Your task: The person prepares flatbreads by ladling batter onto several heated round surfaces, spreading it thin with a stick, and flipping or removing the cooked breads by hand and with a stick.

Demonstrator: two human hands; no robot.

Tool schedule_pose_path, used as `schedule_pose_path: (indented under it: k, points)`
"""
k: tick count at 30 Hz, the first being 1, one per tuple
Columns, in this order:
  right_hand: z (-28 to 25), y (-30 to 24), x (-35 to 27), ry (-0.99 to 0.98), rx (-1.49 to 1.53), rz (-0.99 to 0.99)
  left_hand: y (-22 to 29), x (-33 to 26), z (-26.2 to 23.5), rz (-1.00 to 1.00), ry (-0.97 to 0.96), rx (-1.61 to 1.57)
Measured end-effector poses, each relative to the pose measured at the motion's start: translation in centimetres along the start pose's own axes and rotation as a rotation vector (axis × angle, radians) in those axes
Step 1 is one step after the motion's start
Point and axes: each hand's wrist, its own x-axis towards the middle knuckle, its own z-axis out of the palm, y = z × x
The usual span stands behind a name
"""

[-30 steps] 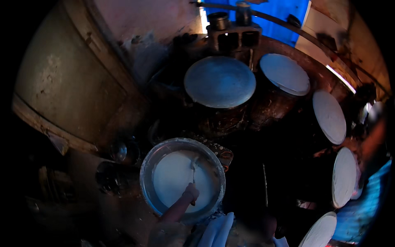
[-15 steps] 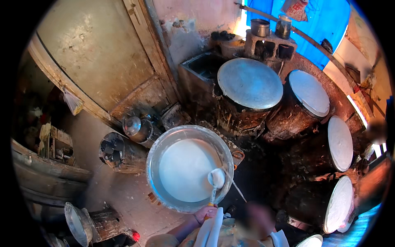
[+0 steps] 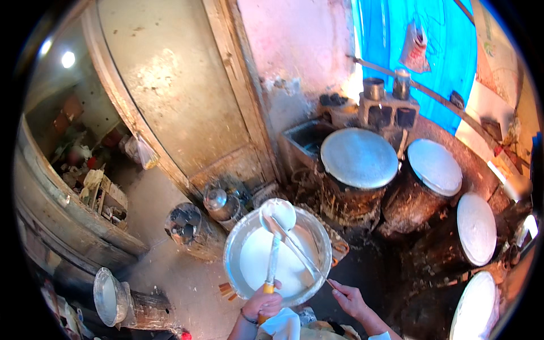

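A large round metal pot (image 3: 231, 272) filled with white, milky liquid (image 3: 255, 255) stands in front of me. My left hand (image 3: 262, 304) is closed around the yellow grip of a long-handled ladle (image 3: 273, 249). The ladle's round bowl (image 3: 280, 212) is up over the pot's far rim, with white on it. My right hand (image 3: 348, 299) pinches the near end of a thin stick (image 3: 300, 258) at the pot's right rim. That stick slants over the pot toward the ladle bowl, where its far end overlaps the bowl; whether they touch I cannot tell.
Several dark drums with round lids (image 3: 360, 158) curve along the right side. A kettle (image 3: 216, 199) and a drum of dark cylinders (image 3: 186, 220) stand beyond the pot's left. A pan on a stand (image 3: 105, 296) is lower left. A door (image 3: 170, 85) rises behind.
The ladle has come up from the liquid at the pot's right side to over its far rim. The stick has swung from the lower right across the pot. The view has tilted up.
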Motion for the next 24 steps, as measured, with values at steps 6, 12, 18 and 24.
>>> schedule_pose_path:
  k: [6, 12, 18, 24]
  points:
    - [1.6, -4.0, 4.7, -0.041, -0.029, -0.356, 7.1, -3.9, 0.9, 0.233, 0.01, 0.244]
    - [4.7, -3.6, 8.9, 0.048, -0.03, -0.252, 9.5, -3.3, -2.9, 0.16, 0.153, -0.182]
    - [4.4, -1.0, 12.0, 0.006, -0.436, -0.172, 10.6, -0.6, -5.6, -0.005, 0.273, -0.112]
    - [2.2, 2.3, 13.8, 0.165, -0.481, -0.29, 12.0, 7.4, -1.7, -0.125, 0.156, 0.05]
